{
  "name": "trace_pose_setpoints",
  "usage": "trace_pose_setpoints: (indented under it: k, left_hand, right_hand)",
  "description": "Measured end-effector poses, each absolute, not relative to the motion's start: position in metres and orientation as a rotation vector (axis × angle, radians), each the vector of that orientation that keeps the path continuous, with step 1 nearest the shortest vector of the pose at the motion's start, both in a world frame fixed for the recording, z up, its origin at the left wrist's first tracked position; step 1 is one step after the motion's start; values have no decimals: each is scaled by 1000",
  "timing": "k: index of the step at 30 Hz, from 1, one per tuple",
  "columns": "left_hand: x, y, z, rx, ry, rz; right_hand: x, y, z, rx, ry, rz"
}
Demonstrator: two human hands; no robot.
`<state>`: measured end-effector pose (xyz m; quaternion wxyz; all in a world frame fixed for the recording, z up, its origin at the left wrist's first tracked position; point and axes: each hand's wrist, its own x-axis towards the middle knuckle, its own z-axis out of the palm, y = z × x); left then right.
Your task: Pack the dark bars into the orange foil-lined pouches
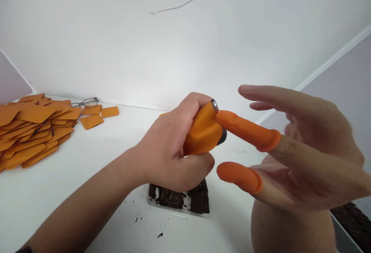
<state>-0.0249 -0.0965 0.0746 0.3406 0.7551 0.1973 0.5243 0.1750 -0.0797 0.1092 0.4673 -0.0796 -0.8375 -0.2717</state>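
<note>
My left hand (174,141) is closed around an orange pouch (203,131) held above the table. The pouch bulges, and its right end shows a shiny silvery edge near the top and something dark lower down that I cannot make out. My right hand (301,148) wears orange finger cots on the thumb and index finger. Its fingers are spread, with nothing between them, and the index fingertip meets or nearly meets the pouch's right edge. Below my left hand, partly hidden by it, stands a clear plastic tub (179,211) holding dark brown, flaky pieces (171,198).
A heap of flat orange pouches (31,129) lies at the left, with several loose ones beside it. Eyeglasses (89,101) rest behind the heap. Dark crumbs (160,235) dot the white table. More dark brown material (352,222) shows at the lower right, beyond my right wrist.
</note>
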Motion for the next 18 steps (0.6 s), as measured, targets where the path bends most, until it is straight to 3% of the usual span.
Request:
trace_pose_setpoints:
  k: [12,18]
  left_hand:
    - [-27,-88,73,1908,302,1142]
    - [-20,-85,64,1974,420,1217]
  right_hand:
    - [175,-84,110,-237,-2147,-556]
    - [176,-90,105,-370,-2256,-434]
